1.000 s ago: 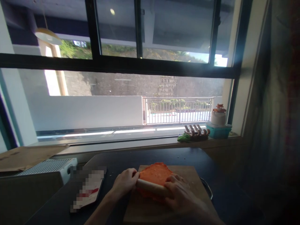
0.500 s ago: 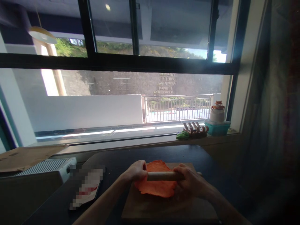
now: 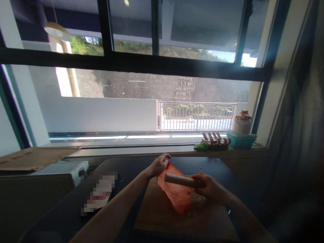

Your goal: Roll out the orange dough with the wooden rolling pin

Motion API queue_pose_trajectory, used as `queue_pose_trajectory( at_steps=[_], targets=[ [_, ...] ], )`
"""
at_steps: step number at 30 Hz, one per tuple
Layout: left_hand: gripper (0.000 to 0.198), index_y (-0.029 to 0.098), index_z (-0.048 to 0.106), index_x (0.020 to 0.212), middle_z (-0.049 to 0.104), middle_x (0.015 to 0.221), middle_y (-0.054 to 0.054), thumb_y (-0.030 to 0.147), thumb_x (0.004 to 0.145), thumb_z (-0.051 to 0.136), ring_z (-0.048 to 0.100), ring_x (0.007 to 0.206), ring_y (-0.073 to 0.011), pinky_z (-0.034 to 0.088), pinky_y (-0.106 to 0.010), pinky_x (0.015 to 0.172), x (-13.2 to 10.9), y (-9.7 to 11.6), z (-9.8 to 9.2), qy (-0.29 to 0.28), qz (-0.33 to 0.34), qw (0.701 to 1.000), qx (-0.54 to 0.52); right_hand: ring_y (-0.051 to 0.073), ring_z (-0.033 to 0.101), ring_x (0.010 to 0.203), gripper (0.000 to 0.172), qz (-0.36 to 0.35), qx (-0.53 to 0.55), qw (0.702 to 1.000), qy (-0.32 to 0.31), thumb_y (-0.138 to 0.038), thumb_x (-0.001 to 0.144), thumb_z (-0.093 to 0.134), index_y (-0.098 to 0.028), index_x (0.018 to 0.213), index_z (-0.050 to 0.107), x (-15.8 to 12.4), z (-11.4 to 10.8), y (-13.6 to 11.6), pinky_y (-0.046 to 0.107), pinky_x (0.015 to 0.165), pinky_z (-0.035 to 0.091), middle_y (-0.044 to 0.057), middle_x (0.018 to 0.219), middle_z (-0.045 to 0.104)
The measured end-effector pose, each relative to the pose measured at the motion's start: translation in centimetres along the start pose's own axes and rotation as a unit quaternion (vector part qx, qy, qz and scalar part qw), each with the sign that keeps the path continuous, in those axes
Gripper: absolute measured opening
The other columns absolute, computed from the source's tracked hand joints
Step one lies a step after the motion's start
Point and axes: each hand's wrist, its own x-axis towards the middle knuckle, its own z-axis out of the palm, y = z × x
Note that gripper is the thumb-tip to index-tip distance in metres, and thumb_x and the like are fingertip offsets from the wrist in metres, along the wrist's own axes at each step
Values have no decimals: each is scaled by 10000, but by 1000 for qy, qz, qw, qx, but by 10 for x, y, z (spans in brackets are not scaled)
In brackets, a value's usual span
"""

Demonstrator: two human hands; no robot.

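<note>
Thin, bright orange, dough-like sheet (image 3: 174, 192): slants over the flat, rectangular brown wooden board (image 3: 154, 217), far-left corner raised, near end low over the wood; whether that end touches is hard to tell.
Left hand (image 3: 160, 164): fingers closed on the sheet's far-left corner, probably because an edge grip lifts it without piercing the middle.
Pale, smooth, cylindrical wooden rolling pin (image 3: 179, 180): lies crosswise above the sheet, left end free; contact between them is unclear.
Right hand (image 3: 209, 187): wrapped around the pin's right end, a one-ended hold that seemingly leaves the left hand free for the sheet.
Dark, smooth surface (image 3: 131, 166): carries the board, set at the near middle, presumably for easy reach by both arms.
Lidded teal plastic box (image 3: 241, 141): on the far-right windowsill (image 3: 152, 151), well apart from the work.
</note>
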Motion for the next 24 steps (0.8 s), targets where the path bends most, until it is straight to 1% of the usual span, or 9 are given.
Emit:
queue_pose_trajectory(
  at_steps=[3,5,8,11,13,15,19,22,24],
  targets=[
    [243,202,663,956,699,818,-35,343,858,490,664,788,-201,493,-280,714,1,-12,-1,-59,8,997,59,169,585,802,370,0,-17,1000,-15,-170,653,593,-224,1001,706,2,2,1,246,720,423,9,919,644],
    [242,214,675,935,710,813,-58,384,843,529,677,827,-250,492,-326,741,-1,-18,-2,-66,11,992,107,153,577,756,327,-7,-37,999,-20,-161,659,568,-229,944,712,2,5,0,237,684,405,0,877,630],
    [266,239,657,1005,722,881,-75,414,866,513,674,925,-282,480,-366,810,-6,-19,-1,-50,28,985,165,145,580,741,282,-25,-58,998,-26,-159,680,532,-238,882,712,1,8,-5,236,665,379,-10,845,621],
    [290,221,617,1055,713,990,-106,420,893,483,659,988,-292,479,-381,829,-12,-12,7,-19,21,978,206,153,597,784,295,-30,-69,997,-36,-153,686,531,-247,904,707,3,8,-11,236,684,373,-13,870,636],
    [273,177,594,1056,703,1005,-146,358,914,447,662,974,-303,489,-392,799,-16,-6,14,1,4,974,226,156,601,803,324,-31,-80,996,-40,-133,677,531,-245,928,703,6,8,-13,237,700,373,-9,887,638],
    [268,151,574,1055,703,951,-157,297,940,381,677,906,-296,496,-385,750,-19,-1,20,10,7,972,235,158,600,801,321,-35,-92,994,-42,-126,680,528,-240,926,701,8,7,-15,244,708,373,-4,892,634],
    [324,195,566,1047,688,909,-93,321,991,272,666,830,-226,485,-336,751,-18,8,22,-3,99,968,229,155,592,774,218,-48,-88,993,-63,-185,712,555,-235,871,695,5,6,-18,247,690,374,-6,879,634],
    [225,208,585,1041,660,1004,-86,331,944,424,626,926,-221,454,-345,860,-13,15,16,-2,153,962,224,151,590,779,224,-60,-81,992,-72,-180,728,530,-238,867,696,1,8,-21,243,688,382,-4,897,638],
    [228,193,584,1081,627,1095,-108,299,909,478,581,1026,-245,422,-373,925,-12,21,13,22,153,963,220,151,591,783,256,-69,-91,991,-70,-152,721,505,-237,861,702,2,10,-20,246,695,392,2,903,639]
  ],
)
